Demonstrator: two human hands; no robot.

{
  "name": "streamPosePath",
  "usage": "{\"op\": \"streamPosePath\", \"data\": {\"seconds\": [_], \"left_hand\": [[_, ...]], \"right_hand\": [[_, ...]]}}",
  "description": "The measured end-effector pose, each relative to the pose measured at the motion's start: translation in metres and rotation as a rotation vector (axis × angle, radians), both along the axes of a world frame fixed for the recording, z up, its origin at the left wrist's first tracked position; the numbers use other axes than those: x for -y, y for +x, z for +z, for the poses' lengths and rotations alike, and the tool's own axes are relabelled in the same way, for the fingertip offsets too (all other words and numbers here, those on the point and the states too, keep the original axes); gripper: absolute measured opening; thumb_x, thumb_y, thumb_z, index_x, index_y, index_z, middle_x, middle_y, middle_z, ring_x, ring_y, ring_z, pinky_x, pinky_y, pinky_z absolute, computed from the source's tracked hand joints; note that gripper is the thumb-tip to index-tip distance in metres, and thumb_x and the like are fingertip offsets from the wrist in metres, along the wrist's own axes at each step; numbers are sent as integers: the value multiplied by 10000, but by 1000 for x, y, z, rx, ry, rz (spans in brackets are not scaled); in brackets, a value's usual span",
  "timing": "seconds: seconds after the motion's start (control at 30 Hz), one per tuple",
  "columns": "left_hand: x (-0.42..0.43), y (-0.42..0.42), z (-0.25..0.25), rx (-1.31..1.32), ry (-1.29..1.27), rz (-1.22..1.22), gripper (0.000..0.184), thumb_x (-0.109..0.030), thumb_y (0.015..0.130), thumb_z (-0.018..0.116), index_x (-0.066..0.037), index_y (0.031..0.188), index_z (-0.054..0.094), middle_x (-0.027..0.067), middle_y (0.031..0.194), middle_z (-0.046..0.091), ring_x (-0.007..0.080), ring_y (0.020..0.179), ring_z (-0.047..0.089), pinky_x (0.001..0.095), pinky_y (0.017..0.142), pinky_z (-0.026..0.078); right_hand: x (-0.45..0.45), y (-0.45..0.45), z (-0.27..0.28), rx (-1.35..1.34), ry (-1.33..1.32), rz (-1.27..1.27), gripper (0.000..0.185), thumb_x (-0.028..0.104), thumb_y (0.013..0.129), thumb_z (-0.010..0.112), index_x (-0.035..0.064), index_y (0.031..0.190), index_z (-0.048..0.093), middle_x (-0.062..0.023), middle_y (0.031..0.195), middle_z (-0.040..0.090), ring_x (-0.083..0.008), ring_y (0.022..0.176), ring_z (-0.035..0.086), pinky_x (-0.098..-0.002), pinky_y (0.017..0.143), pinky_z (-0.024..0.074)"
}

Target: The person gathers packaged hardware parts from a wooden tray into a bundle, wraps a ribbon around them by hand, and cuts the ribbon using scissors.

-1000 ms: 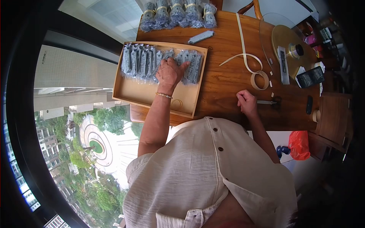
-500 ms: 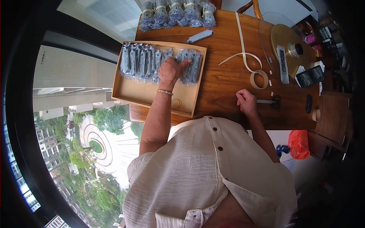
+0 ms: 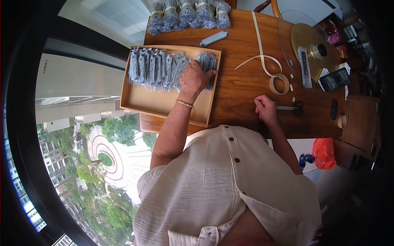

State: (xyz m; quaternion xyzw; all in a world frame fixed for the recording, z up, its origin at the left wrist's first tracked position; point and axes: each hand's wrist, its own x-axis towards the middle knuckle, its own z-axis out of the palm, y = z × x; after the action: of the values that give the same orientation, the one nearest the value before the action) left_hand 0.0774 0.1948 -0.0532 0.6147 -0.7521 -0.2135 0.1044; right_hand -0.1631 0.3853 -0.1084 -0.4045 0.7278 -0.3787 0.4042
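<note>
A shallow wooden tray [image 3: 152, 101] holds a row of grey strip-like packets in clear plastic [image 3: 152, 67]. My left hand [image 3: 193, 80], with a beaded bracelet [image 3: 185, 103] at the wrist, spans the right-hand bunch of packets [image 3: 207, 61]. Its fingers lie on the bunch's left side and its thumb reaches the right side near the tray wall. Some packets beside the fingers lean over. My right hand [image 3: 266, 108] rests closed on the wooden table, with nothing visible in it. Scissors [image 3: 289, 108] lie just right of it.
Banded bundles of wrapped packets [image 3: 186, 14] stand at the back, with one loose packet [image 3: 214, 38] in front. A roll of pale strip [image 3: 279, 84] trails across the table. At right are a phone [image 3: 334, 80], a round turntable [image 3: 301, 37] and a long packet [image 3: 304, 67].
My left hand has moved right from the middle of the row to the right-hand bunch, with its thumb now past the bunch. My right hand has stayed in place.
</note>
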Motion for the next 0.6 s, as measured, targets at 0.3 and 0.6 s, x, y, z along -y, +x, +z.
{"op": "streamPosePath", "data": {"seconds": [0.3,0.6], "left_hand": [[-24,-8,-14,-87,-102,-31,470,-327,788,722,-3,1071,533,220,1085,576,388,1027,577,474,856,486],[-28,-6,-10,62,-122,75,530,-367,800,726,-111,1239,577,196,1389,412,397,1241,427,533,987,383]], "right_hand": [[0,1,0,-23,-26,7,96,126,921,619,45,870,630,-10,542,566,-57,388,466,-247,378,373],[-1,0,1,-14,-9,-4,91,122,919,619,48,867,630,-7,539,564,-57,389,466,-246,379,374]]}}
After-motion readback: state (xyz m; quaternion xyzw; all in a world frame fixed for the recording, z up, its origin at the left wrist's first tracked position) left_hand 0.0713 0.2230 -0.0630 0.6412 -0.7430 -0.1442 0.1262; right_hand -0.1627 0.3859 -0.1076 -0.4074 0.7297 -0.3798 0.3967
